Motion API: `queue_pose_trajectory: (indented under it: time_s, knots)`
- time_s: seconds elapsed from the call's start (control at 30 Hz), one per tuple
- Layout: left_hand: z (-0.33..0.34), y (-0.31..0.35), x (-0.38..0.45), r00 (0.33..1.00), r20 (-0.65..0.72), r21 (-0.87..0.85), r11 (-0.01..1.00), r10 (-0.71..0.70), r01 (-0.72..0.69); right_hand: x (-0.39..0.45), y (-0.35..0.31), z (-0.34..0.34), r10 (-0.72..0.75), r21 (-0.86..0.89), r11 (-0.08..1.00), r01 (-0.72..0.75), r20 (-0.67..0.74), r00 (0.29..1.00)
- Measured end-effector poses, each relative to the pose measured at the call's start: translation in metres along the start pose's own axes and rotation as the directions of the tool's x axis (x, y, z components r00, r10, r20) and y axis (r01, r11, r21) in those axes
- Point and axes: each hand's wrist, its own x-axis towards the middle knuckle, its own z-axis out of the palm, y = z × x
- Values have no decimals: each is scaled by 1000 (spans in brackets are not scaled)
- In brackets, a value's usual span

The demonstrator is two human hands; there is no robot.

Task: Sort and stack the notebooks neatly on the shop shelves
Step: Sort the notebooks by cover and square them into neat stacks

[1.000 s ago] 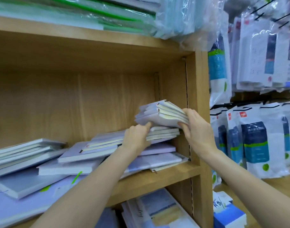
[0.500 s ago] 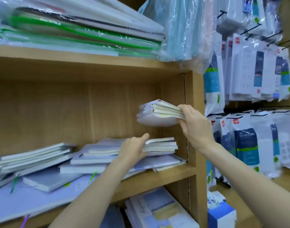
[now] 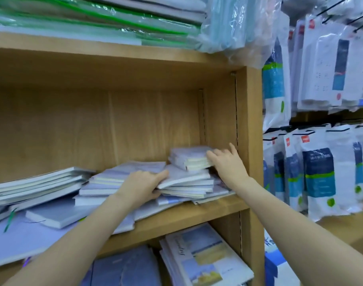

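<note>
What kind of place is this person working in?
Most likely a stationery shop. A wooden shelf holds piles of notebooks, plastic-wrapped folders lie on the shelf above, and packaged goods hang on hooks to the right.

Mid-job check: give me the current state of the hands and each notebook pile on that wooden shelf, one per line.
small bundle of notebooks: set down atop the right stack, slightly skewed.
right hand: fingers spread, touching the bundle's edge.
left hand: grips the right stack's left edge.
right stack: uneven, edges misaligned.
middle stack: flat, loosely aligned.
left stack: fanned, tilted.
large flat notebooks: overhanging the shelf's front edge.
</note>
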Motion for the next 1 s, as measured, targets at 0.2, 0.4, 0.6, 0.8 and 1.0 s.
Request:
queue_pose_trajectory:
  time_s: [0.2, 0.4, 0.6, 0.8, 1.0]
  knots:
    - [-6, 4, -4, 962, 246, -49, 990, -117, 133, -8, 3, 6, 115, 7, 991, -133, 447, 887]
    - [-26, 19, -23, 980, 188, -315, 940, -69, 127, -49, -4, -13, 165, 373, 887, -272, 294, 941]
    - [-27, 49, -14, 995, 102, -173, 984, -21, 39, -76, -24, -22, 335, 649, 418, -636, 541, 771]
    - [-21, 42, -9, 995, 99, -222, 975, 23, -1, -70, -61, -24, 232, 587, -549, -595, 791, 567]
    - [-16, 22, 1, 979, 205, -234, 972, 15, 34, -68, -82, -10, 267, 519, -696, -497, 829, 491]
